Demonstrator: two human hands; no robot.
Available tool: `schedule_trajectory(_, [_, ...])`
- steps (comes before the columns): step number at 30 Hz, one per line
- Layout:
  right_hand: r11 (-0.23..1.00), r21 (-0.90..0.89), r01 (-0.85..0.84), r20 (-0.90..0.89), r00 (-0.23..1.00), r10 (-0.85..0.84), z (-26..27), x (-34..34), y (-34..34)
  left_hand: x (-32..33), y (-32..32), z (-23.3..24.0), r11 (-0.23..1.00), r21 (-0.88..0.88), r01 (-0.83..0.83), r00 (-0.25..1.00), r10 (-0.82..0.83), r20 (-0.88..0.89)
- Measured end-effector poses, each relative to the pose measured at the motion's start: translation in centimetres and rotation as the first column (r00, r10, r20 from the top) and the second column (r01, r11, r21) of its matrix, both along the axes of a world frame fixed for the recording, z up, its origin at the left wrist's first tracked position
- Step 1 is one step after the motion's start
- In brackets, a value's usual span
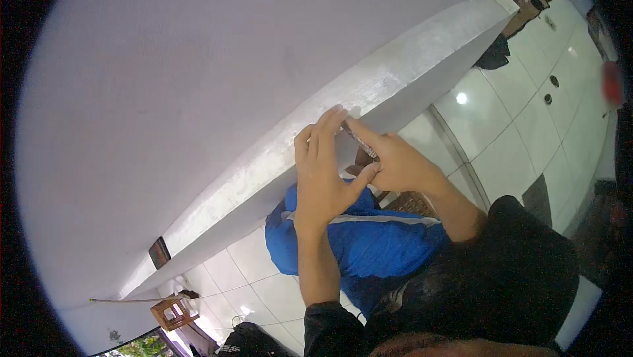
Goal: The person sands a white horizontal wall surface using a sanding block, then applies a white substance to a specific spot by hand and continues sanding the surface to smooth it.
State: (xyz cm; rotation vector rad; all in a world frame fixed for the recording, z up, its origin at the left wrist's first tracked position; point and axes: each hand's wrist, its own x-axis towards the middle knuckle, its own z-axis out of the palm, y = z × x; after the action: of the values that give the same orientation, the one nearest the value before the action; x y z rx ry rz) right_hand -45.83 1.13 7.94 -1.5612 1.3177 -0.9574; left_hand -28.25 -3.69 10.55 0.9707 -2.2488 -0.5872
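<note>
My right hand (408, 164) grips a thin, narrow greyish tool (360, 140), its exact kind unclear. The tool's far end points toward a wall ledge (385, 82). Beside it, my left hand (319, 174) is raised with fingers extended over the ledge and thumb spread away. Its fingertips are close to the tool's tip; whether they touch it cannot be seen. Whitish, uneven marks run along the ledge top. Below my hands are my legs in blue trousers (385, 245) with a pale stripe.
A dark flat object (159, 253) rests on the ledge's lower-left stretch. Near the wall stands a small wooden stool (173, 313), with a black bag-like item (254, 341) on the tiled floor (499, 104). Two small dark round items (551, 89) lie to the right.
</note>
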Motion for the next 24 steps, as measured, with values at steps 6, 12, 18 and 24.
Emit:
schedule_trajectory(6, [1.0, -0.002, 0.012, -0.031, 0.999, -0.012, -1.0, -0.3, -0.2, -0.8, 0.4, -0.1, 0.998, -0.032, -0.062, 0.998, 0.063, 0.011])
schedule_trajectory(12, [0.999, -0.047, 0.026, -0.022, 0.999, -0.027, -1.2, -0.8, -0.2, -1.6, 0.5, -0.3, 0.992, -0.078, -0.099, 0.995, 0.097, -0.034])
schedule_trajectory(18, [0.996, -0.056, 0.067, 0.017, 0.998, -0.066, -1.0, -0.5, 1.0, -1.4, 0.6, 0.6, 0.994, 0.052, -0.093, 0.994, 0.096, -0.058])
schedule_trajectory(24, [0.982, -0.132, 0.137, 0.112, 0.986, -0.123, -1.8, -1.5, 3.2, -1.8, 0.1, -0.1, 0.994, -0.037, -0.104, 0.992, 0.101, -0.071])
